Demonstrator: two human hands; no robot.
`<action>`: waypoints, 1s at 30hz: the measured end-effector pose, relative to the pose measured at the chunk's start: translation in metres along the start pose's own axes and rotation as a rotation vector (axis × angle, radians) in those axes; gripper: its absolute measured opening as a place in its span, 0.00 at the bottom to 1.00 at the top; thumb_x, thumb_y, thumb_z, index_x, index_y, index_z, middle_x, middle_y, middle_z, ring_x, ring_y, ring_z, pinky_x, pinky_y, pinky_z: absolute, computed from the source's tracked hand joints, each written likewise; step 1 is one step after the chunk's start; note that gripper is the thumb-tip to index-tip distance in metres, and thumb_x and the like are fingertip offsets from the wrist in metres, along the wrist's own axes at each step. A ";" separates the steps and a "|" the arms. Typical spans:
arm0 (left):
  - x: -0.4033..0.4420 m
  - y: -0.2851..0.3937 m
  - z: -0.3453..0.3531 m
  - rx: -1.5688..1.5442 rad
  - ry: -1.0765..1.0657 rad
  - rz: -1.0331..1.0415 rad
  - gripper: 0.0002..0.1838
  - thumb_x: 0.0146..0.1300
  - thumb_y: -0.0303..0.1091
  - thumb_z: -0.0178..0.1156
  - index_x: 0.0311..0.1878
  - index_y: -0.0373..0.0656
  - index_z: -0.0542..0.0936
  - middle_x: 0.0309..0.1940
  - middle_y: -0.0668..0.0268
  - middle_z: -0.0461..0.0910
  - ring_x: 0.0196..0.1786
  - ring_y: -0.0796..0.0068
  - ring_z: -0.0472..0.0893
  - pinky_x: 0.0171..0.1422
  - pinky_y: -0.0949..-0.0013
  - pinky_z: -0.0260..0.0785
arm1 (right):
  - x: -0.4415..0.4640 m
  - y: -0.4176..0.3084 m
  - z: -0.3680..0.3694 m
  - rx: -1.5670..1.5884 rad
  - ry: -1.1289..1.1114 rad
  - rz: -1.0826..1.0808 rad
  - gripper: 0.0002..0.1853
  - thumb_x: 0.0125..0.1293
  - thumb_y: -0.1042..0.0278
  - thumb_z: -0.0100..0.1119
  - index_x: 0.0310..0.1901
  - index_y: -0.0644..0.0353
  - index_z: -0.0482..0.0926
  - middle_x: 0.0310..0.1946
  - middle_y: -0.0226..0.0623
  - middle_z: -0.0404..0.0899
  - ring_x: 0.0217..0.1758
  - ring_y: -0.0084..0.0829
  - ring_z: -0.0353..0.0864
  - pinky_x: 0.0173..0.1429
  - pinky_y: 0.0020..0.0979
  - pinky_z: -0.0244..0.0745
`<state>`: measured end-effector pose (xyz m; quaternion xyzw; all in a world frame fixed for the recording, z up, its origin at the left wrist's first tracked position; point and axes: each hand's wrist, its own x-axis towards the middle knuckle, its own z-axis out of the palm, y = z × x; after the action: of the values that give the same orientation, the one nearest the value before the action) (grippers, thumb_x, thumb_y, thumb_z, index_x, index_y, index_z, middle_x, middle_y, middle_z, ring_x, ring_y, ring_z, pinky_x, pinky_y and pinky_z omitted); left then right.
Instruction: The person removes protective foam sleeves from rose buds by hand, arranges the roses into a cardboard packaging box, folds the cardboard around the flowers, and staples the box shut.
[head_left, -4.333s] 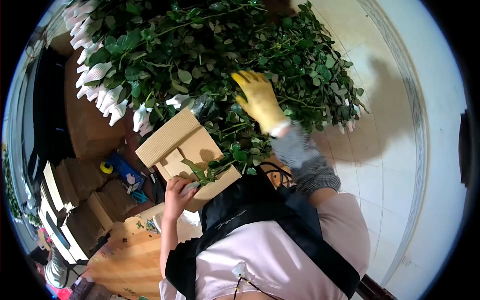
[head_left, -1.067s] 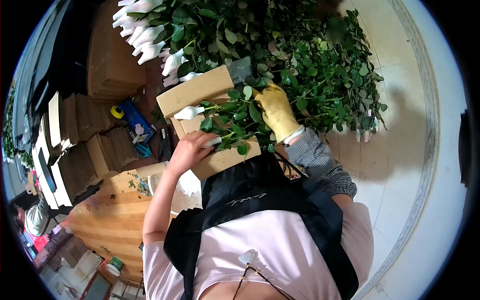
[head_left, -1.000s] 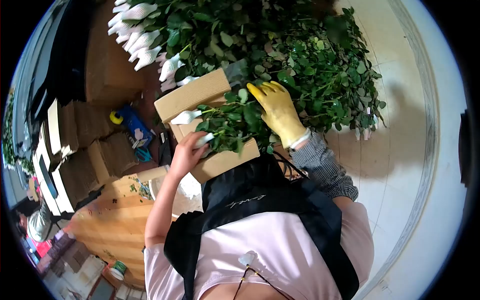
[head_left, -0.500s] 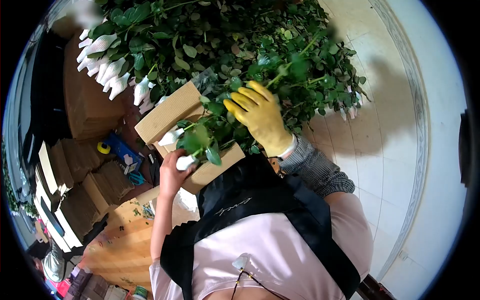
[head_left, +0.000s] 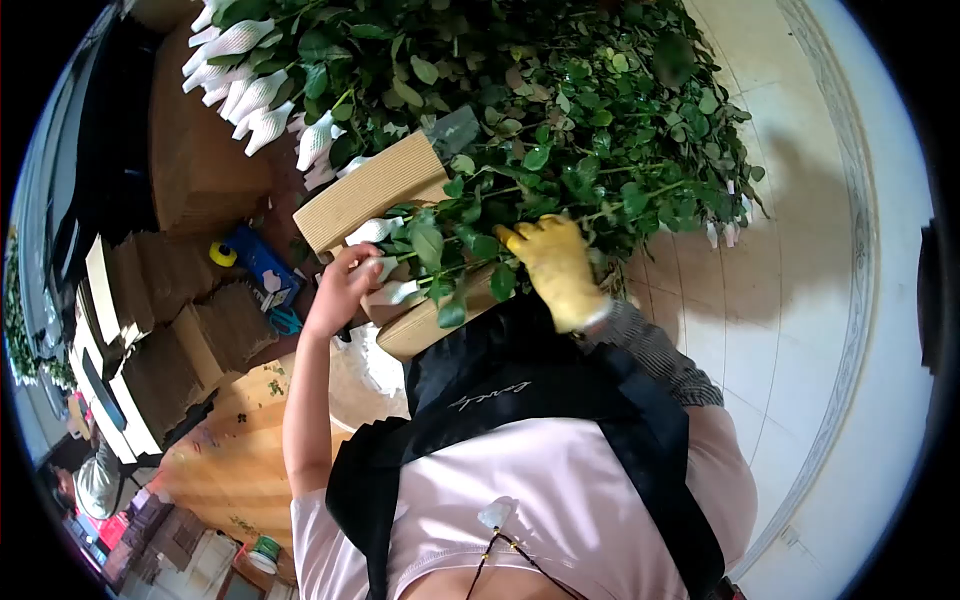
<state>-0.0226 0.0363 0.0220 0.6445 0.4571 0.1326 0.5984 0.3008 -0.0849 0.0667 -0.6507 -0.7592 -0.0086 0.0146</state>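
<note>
My bare left hand [head_left: 345, 288] is closed around a white net-sleeved rose bud [head_left: 384, 268] at the open end of a cardboard carton. Another sleeved bud [head_left: 374, 231] lies just above my fingers, and a third [head_left: 392, 293] just below them. Their leafy stems [head_left: 470, 250] run to the right between two corrugated carton walls. My right hand [head_left: 560, 275], in a yellow glove, lies over the stems with its fingers curled down around them; the fingertips are partly hidden by leaves.
A large heap of sleeved roses [head_left: 560, 90] fills the area beyond the carton wall [head_left: 375, 190]. Stacked folded cardboard [head_left: 165, 340], a blue box [head_left: 262, 265] and a yellow tape roll [head_left: 222, 254] sit at the left. A person [head_left: 98, 482] is at the far lower left.
My right hand has come down and its spread fingers have curled onto the stems. The blurred stem near it has settled among the others. My left hand has shifted slightly up on the buds.
</note>
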 end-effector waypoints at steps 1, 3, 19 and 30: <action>-0.002 -0.002 0.006 0.110 0.037 0.121 0.14 0.70 0.31 0.65 0.55 0.37 0.80 0.48 0.60 0.80 0.53 0.69 0.79 0.57 0.69 0.73 | -0.006 -0.002 0.030 0.018 0.052 0.009 0.12 0.62 0.66 0.58 0.46 0.53 0.84 0.34 0.29 0.80 0.42 0.30 0.80 0.53 0.33 0.72; -0.012 0.000 0.020 0.294 0.058 0.288 0.17 0.64 0.26 0.68 0.56 0.40 0.81 0.49 0.57 0.73 0.51 0.57 0.79 0.57 0.63 0.74 | -0.015 0.000 0.086 0.358 0.143 0.032 0.15 0.60 0.65 0.60 0.49 0.55 0.82 0.37 0.34 0.81 0.44 0.35 0.80 0.57 0.38 0.73; -0.034 0.025 0.029 0.895 0.140 0.663 0.21 0.57 0.27 0.70 0.55 0.37 0.80 0.49 0.58 0.81 0.52 0.53 0.80 0.59 0.55 0.70 | 0.054 0.003 0.010 0.349 0.194 -0.025 0.05 0.59 0.69 0.60 0.35 0.50 0.84 0.37 0.32 0.86 0.47 0.34 0.84 0.68 0.38 0.71; -0.022 0.027 0.024 0.991 0.105 0.472 0.18 0.58 0.39 0.72 0.51 0.48 0.86 0.68 0.54 0.70 0.74 0.48 0.64 0.75 0.43 0.59 | 0.078 0.064 -0.001 0.748 0.147 0.018 0.18 0.69 0.61 0.64 0.58 0.55 0.81 0.50 0.37 0.87 0.46 0.34 0.87 0.56 0.39 0.82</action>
<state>-0.0058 0.0078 0.0490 0.9266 0.3372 0.0639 0.1538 0.3519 0.0020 0.0704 -0.6048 -0.7010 0.2226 0.3054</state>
